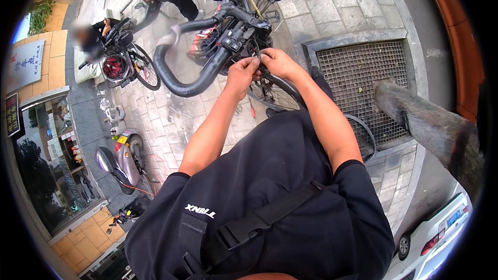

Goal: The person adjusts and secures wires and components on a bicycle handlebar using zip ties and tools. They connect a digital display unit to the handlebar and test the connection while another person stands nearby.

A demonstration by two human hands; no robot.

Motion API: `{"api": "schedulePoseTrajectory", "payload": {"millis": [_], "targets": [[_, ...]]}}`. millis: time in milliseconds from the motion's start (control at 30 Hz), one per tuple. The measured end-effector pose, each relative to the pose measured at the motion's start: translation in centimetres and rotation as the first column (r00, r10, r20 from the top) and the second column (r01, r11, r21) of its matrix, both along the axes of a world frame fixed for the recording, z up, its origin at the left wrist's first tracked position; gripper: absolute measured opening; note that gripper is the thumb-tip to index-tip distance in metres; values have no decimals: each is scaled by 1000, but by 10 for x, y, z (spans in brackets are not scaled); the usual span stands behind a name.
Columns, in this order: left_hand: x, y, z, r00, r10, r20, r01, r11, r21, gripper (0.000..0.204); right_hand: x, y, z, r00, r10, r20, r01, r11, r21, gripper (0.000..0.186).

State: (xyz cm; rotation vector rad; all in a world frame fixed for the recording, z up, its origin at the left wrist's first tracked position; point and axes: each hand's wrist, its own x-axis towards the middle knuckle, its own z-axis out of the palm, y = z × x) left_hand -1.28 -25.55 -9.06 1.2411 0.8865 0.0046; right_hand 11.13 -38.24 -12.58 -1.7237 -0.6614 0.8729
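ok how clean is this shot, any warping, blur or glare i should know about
Head view: fisheye bending bows the orange vehicle at right, black corners; head view: bright daylight, pale paving, reflections in the shop window; head view: smeared patch over the head of a person, upper left, while the left hand and right hand look fairly sharp.
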Motion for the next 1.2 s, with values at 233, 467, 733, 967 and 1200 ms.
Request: {"api": "schedulePoseTrajectory", "payload": {"millis": [233, 467, 733, 967, 1200], "targets": [[-11, -13, -8, 975, 152, 160, -141, 987, -80, 21, 7, -6, 25, 939, -58, -340, 34, 996, -77, 28], [-1, -4, 9, 1000, 17, -13, -18, 997, -73, 34, 17, -2, 45, 887, 96, -451, -147, 986, -79, 31], [-1, -7, 13, 956, -279, -91, 289, 838, 464, 28, 25, -21, 33, 993, 108, 42, -94, 963, -252, 41], [-12, -29, 0, 997, 58, 55, -74, 925, 373, 32, 21, -28, 47, 864, -283, -415, 295, 955, -38, 46], [-7, -41, 9, 930, 362, 62, -364, 931, 24, 26, -13, -2, 59, 894, -241, -378, 210, 970, -122, 35]]}}
